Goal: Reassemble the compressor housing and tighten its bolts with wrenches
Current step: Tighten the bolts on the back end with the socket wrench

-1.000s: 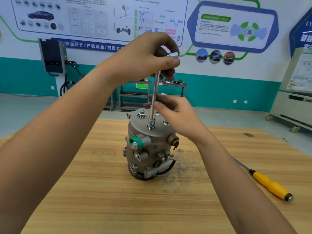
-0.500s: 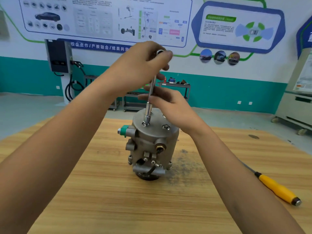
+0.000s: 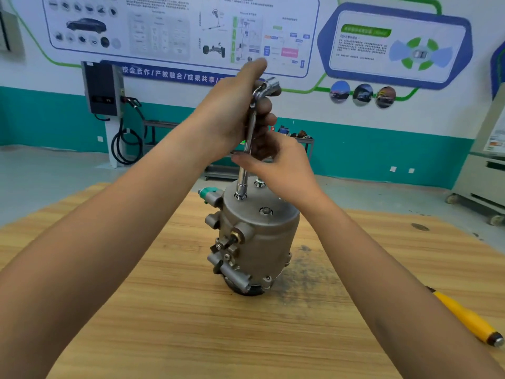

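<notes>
table: wood-grain top (image 3: pixel 136 324), dark smudge (image 3: pixel 303 269) just right of the housing
compressor housing: grey metal cylinder (image 3: pixel 262 236), upright mid-table, flat end cap facing up, with ports and fittings clustered on its near-left side
left hand: (image 3: pixel 235 113) wrapped round the upper shaft of the wrench, just under the bend
right hand: (image 3: pixel 281 168) thumb and fingers closed on the same shaft, just below the left
wrench: chrome L-shaped socket type (image 3: pixel 247 149), near vertical, socket seated on the cap's far-left bolt
screwdriver: yellow handle (image 3: pixel 464 315), lying near the right edge, well apart
bolts: two more visible in the cap, one mid (image 3: pixel 265 211), one far (image 3: pixel 259 183)
green cap: (image 3: pixel 207 191) on a stub, upper left of the housing
</notes>
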Motion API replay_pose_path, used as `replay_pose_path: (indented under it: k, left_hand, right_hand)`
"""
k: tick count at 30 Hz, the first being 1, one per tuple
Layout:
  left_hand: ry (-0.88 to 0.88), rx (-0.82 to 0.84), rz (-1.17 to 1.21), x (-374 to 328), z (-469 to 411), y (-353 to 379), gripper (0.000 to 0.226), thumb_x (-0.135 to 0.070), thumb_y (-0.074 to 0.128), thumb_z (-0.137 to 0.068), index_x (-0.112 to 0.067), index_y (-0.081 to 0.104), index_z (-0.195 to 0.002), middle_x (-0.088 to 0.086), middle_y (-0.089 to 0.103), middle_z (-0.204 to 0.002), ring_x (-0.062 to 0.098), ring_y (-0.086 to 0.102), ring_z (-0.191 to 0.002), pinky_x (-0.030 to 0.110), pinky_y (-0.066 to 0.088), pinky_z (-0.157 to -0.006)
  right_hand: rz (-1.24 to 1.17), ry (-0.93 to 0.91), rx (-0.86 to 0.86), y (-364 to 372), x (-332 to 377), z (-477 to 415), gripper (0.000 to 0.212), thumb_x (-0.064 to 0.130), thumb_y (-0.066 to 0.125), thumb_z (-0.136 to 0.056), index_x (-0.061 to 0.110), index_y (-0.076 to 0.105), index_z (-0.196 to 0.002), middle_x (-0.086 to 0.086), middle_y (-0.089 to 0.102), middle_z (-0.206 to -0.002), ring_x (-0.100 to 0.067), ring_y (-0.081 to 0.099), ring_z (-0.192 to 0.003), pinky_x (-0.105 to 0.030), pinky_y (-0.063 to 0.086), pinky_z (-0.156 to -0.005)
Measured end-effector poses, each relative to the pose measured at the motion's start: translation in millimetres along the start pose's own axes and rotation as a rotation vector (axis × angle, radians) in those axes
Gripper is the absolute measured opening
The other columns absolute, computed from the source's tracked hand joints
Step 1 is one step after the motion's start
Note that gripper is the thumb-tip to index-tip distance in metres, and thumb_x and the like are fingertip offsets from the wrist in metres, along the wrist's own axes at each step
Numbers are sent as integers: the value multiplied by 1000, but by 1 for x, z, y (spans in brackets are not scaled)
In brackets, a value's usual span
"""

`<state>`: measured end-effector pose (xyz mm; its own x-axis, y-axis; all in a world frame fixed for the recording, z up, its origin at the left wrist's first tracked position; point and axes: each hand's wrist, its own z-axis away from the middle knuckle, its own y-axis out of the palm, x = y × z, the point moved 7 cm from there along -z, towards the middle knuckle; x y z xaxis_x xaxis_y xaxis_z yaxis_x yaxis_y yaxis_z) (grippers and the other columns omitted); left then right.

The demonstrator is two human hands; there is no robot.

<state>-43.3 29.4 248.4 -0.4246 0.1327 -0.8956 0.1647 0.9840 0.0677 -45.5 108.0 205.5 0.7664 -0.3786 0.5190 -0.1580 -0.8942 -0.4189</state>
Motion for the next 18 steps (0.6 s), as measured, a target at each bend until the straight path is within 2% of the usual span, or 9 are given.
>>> replay_pose_path:
  k: [3, 5, 7, 8, 10, 12, 15, 17, 18]
  left_hand:
    - [211, -1, -411, -13, 0, -2, 26, -30, 47, -94, -17, 56, -74, -11, 36, -42, 9, 44, -41, 25, 38, -55]
    - [283, 95, -522, -20, 4, -2, 25, -24, 47, -95, -18, 58, -74, -12, 42, -47, 7, 51, -49, 27, 44, -63]
    - [305, 161, -621, -28, 8, -3, 25, -25, 46, -95, -20, 63, -77, -11, 53, -61, 1, 57, -61, 18, 45, -67]
    - [335, 147, -748, -34, 9, -5, 26, -28, 46, -95, -20, 66, -80, -10, 57, -66, -2, 55, -62, 13, 43, -63]
    - [431, 67, -1119, -44, 7, -6, 37, -40, 45, -94, -12, 69, -87, 1, 58, -69, 4, 47, -57, 19, 35, -51]
    - [488, -8, -1399, -50, 8, -2, 51, -51, 45, -91, -6, 67, -90, 9, 57, -68, 14, 42, -57, 24, 28, -48]
    - [522, -21, -1370, -53, 13, -3, 41, -49, 51, -88, -14, 69, -96, -8, 54, -69, 5, 49, -61, 12, 33, -50]
    - [471, 2, -1097, -47, 13, -12, 30, -43, 57, -87, -17, 68, -94, -8, 63, -73, 0, 61, -63, 6, 42, -55]
    - [400, 11, -878, -41, 12, -18, 23, -39, 60, -87, -17, 67, -91, -5, 66, -76, 0, 65, -66, 10, 49, -60]
  right_hand:
    - [25, 56, 115, 12, -2, 0, 6, 27, 62, -89, 21, 62, -87, 8, 66, -87, -5, 61, -86, -10, 40, -70]
    - [-93, 104, 219, 19, -4, 0, 14, 22, 53, -95, 21, 65, -102, 10, 66, -99, 3, 58, -95, -5, 38, -80]
    - [-171, 105, 254, 19, -3, 0, 17, 15, 50, -97, 21, 65, -102, 15, 66, -93, 13, 57, -90, -3, 40, -84]
    - [-182, 103, 250, 18, -3, -1, 17, 13, 50, -96, 20, 66, -101, 15, 67, -90, 13, 58, -88, -5, 41, -87]
    - [-206, 108, 221, 17, -4, -2, 14, 11, 54, -94, 16, 67, -96, 11, 68, -85, 7, 61, -86, -13, 44, -90]
    - [-216, 104, 188, 18, -4, -3, 9, 11, 59, -91, 15, 67, -93, 10, 68, -82, 3, 63, -83, -16, 48, -88]
    - [-132, 69, 120, 16, -1, -6, 6, 16, 66, -87, 14, 69, -92, 13, 66, -79, 2, 62, -80, -14, 48, -83]
    - [-93, 53, 92, 13, 0, -7, 3, 19, 68, -86, 19, 65, -85, 14, 64, -78, 3, 60, -78, -9, 46, -76]
    - [-86, 58, 99, 14, 0, -7, 4, 20, 66, -87, 20, 63, -85, 12, 64, -81, 2, 59, -81, -7, 44, -76]
